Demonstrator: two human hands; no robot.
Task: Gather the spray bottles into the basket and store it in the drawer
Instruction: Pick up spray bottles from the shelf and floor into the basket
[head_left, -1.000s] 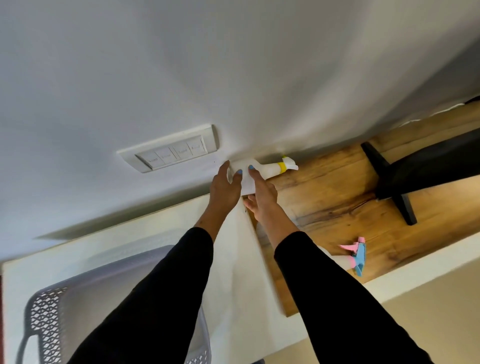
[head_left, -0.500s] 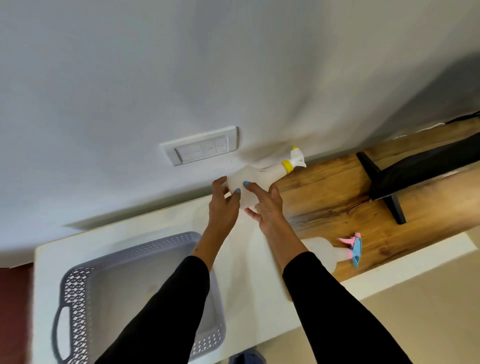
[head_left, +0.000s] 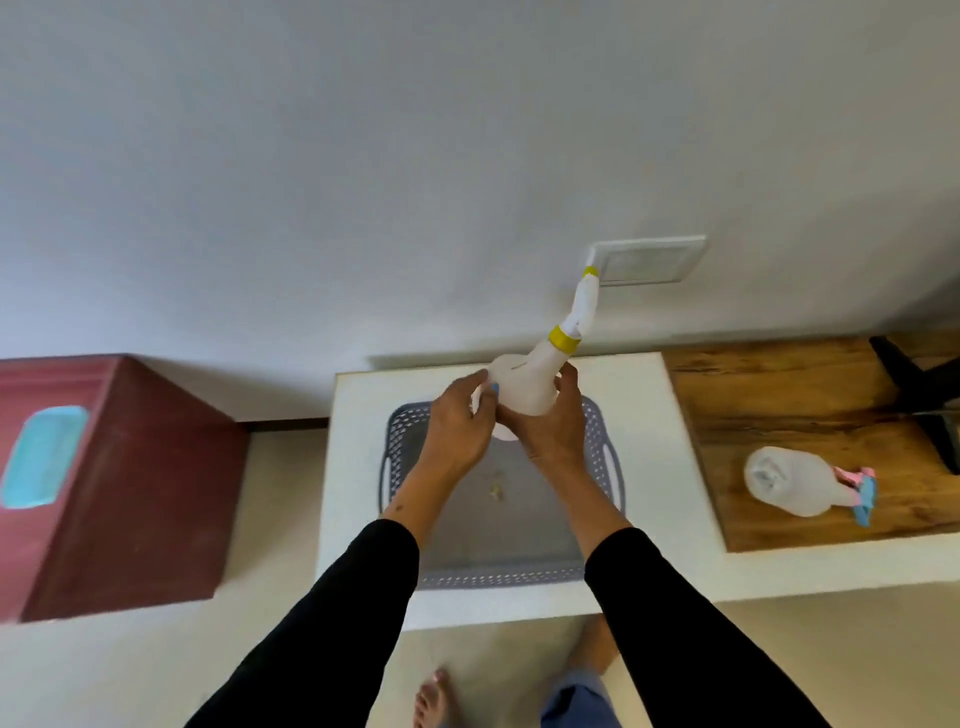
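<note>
Grey wall (head_left: 363, 156) behind, with white switch plate (head_left: 647, 258). Maroon box (head_left: 119, 483) at left. White counter (head_left: 358, 499) carrying grey perforated basket (head_left: 597, 415); wooden surface (head_left: 779, 405) adjoining at right. Held above basket: white spray bottle with yellow collar (head_left: 530, 387), long axis tilted, nozzle pointing up and right toward wall. Left hand (head_left: 457, 426) and right hand (head_left: 553, 426) close together, both clamped on its body. Second bottle with pink-blue trigger (head_left: 789, 480) lying on wood, nozzle pointing right.
</note>
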